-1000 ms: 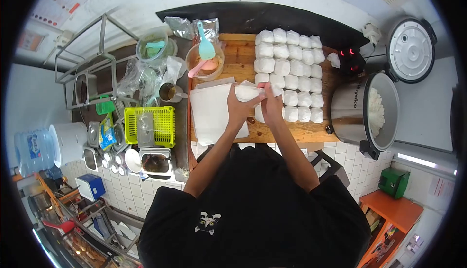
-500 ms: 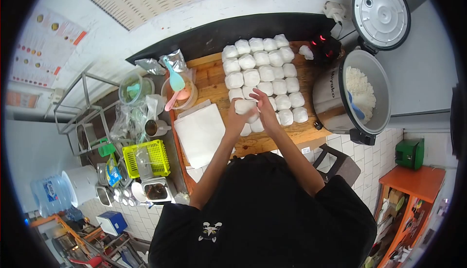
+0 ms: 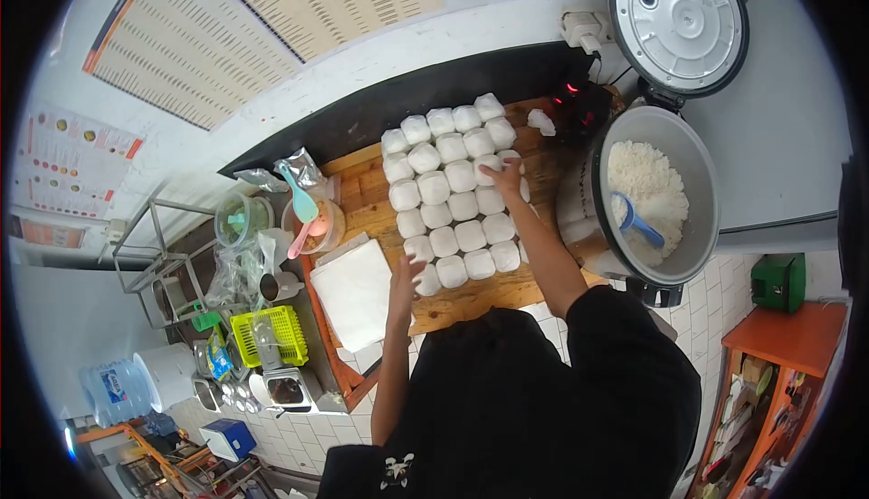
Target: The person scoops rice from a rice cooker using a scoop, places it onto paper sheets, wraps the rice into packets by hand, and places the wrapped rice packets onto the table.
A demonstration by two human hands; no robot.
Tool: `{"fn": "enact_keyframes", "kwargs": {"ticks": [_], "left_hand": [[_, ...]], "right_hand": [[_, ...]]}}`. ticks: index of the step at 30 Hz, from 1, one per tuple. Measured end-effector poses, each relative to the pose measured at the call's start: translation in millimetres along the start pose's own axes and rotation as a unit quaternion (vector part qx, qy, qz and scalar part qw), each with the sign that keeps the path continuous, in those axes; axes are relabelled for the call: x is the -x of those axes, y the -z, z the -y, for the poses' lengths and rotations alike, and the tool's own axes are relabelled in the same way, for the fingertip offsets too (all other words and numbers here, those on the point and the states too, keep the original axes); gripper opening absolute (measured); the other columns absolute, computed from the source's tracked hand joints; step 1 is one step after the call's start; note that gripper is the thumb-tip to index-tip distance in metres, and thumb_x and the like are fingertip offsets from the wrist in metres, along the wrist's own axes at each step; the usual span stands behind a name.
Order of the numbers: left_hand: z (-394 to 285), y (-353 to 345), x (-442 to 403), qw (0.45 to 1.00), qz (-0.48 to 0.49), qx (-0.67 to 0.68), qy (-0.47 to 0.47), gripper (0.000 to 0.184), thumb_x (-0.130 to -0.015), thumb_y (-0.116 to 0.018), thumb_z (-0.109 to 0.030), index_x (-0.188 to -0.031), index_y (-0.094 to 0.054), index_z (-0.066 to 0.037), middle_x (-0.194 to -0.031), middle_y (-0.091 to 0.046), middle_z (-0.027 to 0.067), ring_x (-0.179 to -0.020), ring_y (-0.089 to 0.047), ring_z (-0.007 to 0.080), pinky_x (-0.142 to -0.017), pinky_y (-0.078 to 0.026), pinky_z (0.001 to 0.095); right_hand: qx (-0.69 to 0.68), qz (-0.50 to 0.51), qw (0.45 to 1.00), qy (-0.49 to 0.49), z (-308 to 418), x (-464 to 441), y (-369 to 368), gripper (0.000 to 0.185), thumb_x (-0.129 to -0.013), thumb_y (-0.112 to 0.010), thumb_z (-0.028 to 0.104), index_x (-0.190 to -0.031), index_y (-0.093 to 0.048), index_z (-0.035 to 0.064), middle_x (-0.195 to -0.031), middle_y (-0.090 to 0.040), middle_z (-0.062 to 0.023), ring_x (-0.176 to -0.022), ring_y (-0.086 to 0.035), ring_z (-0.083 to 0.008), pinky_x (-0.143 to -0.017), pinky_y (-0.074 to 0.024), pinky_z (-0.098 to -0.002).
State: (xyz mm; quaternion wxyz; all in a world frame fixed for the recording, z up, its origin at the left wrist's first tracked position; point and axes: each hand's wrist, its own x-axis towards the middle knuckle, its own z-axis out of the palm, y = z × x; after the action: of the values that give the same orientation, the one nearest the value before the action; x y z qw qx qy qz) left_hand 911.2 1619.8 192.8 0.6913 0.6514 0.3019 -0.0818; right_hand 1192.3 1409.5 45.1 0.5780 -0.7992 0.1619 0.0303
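Note:
Rows of white paper-wrapped bundles (image 3: 436, 187) sit close together on the wooden table; their contents are hidden. My right hand (image 3: 509, 179) reaches over the right side of the rows, fingers spread and touching the top of one bundle (image 3: 488, 167). It does not appear to be lifting it. Off the lower left corner of the rows, my left hand (image 3: 405, 287) is raised with its fingers apart and nothing in it. Left of that hand lies a stack of white paper sheets (image 3: 356, 292).
An open rice cooker (image 3: 579, 205) with white rice (image 3: 647, 177) and a blue scoop (image 3: 644, 230) stands at right. Tubs (image 3: 337, 227) with spoons are at left, near a yellow-green basket (image 3: 294, 334). A crumpled white piece (image 3: 541, 121) lies behind the cooker.
My hands have separated. The wrapped bundle they held together is no longer in them. My right hand has moved onto the rows and my left has drawn back towards the paper. The view has shifted.

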Motion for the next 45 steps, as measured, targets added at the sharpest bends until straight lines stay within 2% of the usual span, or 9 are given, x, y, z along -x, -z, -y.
{"fn": "enact_keyframes", "kwargs": {"ticks": [8,15,19,24,30,33,36,40,45], "left_hand": [[61.7,13.2,35.2,0.996,-0.062,0.01,0.062,0.048,-0.102,-0.047,-0.046,-0.123,-0.057,-0.004,-0.114,-0.065,0.0129,-0.106,-0.062,0.0239,-0.087,-0.047,0.0351],[53.4,0.7,25.9,0.992,0.012,-0.117,0.05,0.052,-0.101,-0.048,-0.046,-0.126,-0.055,-0.001,-0.11,-0.067,0.0124,-0.105,-0.064,0.022,-0.086,-0.047,0.0352],[54.4,1.7,9.5,0.993,0.026,-0.112,0.033,0.047,-0.102,-0.05,-0.042,-0.129,-0.051,-0.003,-0.107,-0.068,0.0122,-0.1,-0.065,0.0207,-0.083,-0.048,0.0328],[58.5,9.4,-12.2,0.99,0.072,-0.124,0.006,0.043,-0.102,-0.053,-0.035,-0.129,-0.051,-0.001,-0.107,-0.067,0.0135,-0.097,-0.066,0.0197,-0.078,-0.05,0.0302],[60.6,31.3,-11.6,0.99,0.077,-0.12,-0.015,0.04,-0.102,-0.053,-0.035,-0.123,-0.054,-0.002,-0.101,-0.068,0.0096,-0.096,-0.064,0.018,-0.08,-0.049,0.0303],[62.1,47.6,4.4,0.985,0.061,-0.159,0.01,0.038,-0.102,-0.049,-0.036,-0.122,-0.055,-0.003,-0.103,-0.069,0.0072,-0.099,-0.065,0.0187,-0.082,-0.048,0.0319],[96.8,78.5,11.0,0.992,0.041,-0.111,0.042,0.04,-0.101,-0.052,-0.038,-0.121,-0.057,-0.003,-0.105,-0.068,0.008,-0.098,-0.065,0.0185,-0.08,-0.048,0.0317],[121.3,120.9,21.3,0.988,0.05,-0.138,0.048,0.038,-0.101,-0.054,-0.036,-0.12,-0.057,-0.004,-0.105,-0.069,0.0121,-0.098,-0.067,0.021,-0.078,-0.05,0.0332],[145.3,168.4,26.6,0.992,0.016,-0.101,0.068,0.039,-0.1,-0.055,-0.039,-0.119,-0.058,-0.005,-0.105,-0.069,0.0115,-0.097,-0.067,0.0209,-0.078,-0.05,0.033]], "right_hand": [[0.222,-0.036,0.962,0.154,1.8,5.4,7.1,0.054,-0.079,-0.075,0.052,-0.098,-0.066,0.0025,-0.094,-0.067,-0.0181,-0.096,-0.064,-0.0361,-0.08,-0.0501,-0.0462],[0.017,-0.006,0.919,0.394,180.1,110.6,209.2,0.015,-0.09,-0.066,0.015,-0.095,-0.066,0.0007,-0.087,-0.067,-0.0165,-0.084,-0.065,-0.0342,-0.073,-0.0503,-0.0411],[0.284,-0.142,0.904,0.285,155.2,87.5,333.7,0.014,-0.087,-0.066,0.013,-0.095,-0.067,0.0019,-0.091,-0.069,-0.0172,-0.09,-0.065,-0.0337,-0.077,-0.0511,-0.0459],[0.62,0.213,0.755,-0.021,68.2,54.5,402.2,0.035,-0.085,-0.071,0.031,-0.108,-0.067,0.0055,-0.097,-0.069,-0.0178,-0.099,-0.065,-0.0347,-0.087,-0.0512,-0.0441],[0.501,0.256,0.826,-0.006,35.6,43.0,384.0,0.032,-0.091,-0.061,0.027,-0.099,-0.069,-0.0027,-0.093,-0.071,-0.0233,-0.082,-0.07,-0.0354,-0.074,-0.0559,-0.042],[0.322,0.143,0.921,-0.167,61.9,53.6,380.9,0.035,-0.095,-0.055,0.028,-0.09,-0.064,-0.0052,-0.089,-0.068,-0.024,-0.071,-0.069,-0.0273,-0.057,-0.0535,-0.04],[0.419,0.12,0.892,-0.122,69.9,35.9,360.5,0.035,-0.097,-0.051,0.025,-0.082,-0.062,-0.005,-0.078,-0.066,-0.0229,-0.063,-0.068,-0.0255,-0.047,-0.0504,-0.0381],[0.533,-0.013,0.84,0.105,60.4,38.9,317.2,0.038,-0.095,-0.053,0.025,-0.088,-0.065,-0.0102,-0.079,-0.068,-0.0276,-0.077,-0.071,-0.0378,-0.067,-0.0568,-0.0453],[0.374,0.118,0.919,0.032,85.6,83.9,361.2,0.038,-0.096,-0.056,0.031,-0.102,-0.067,-0.0046,-0.071,-0.065,-0.0148,-0.056,-0.062,-0.0236,-0.053,-0.0507,-0.0345]]}}
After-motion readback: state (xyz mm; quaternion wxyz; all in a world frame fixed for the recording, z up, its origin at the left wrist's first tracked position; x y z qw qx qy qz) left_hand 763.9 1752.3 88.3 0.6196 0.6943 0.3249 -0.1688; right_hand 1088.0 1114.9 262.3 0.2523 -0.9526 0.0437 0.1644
